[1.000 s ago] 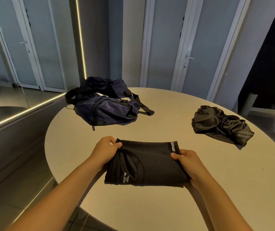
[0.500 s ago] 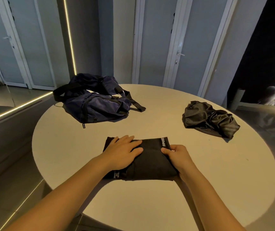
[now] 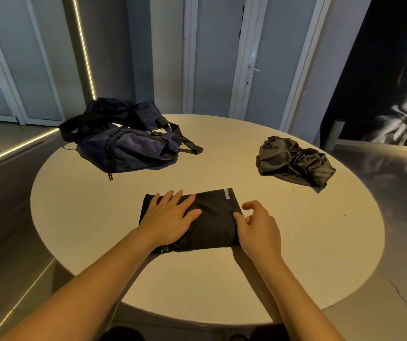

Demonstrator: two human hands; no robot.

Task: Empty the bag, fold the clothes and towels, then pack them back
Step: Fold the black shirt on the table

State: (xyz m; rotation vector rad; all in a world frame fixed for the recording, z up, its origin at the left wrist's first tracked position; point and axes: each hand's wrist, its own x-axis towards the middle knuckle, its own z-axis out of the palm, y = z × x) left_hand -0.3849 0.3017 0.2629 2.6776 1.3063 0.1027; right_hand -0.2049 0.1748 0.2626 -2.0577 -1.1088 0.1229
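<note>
Here, a smooth black shirt [image 3: 213, 219], folded rectangular, lies on the round table [image 3: 308, 242]. Beyond it, left, a limp navy bag [image 3: 128, 148], contents hidden; right, a crumpled glossy cloth [image 3: 293, 161]. The left hand [image 3: 168, 219] presses it flat, fingers straight; the right hand [image 3: 259, 230] curls its fingers loosely at its edge, thumb touching.

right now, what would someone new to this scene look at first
The two hands in the middle: the left hand lies flat on a folded black garment at the near side of the round table, and the right hand rests at its right edge. Beyond them, a dark blue bag sits at the far left and a crumpled dark cloth at the far right.
</note>
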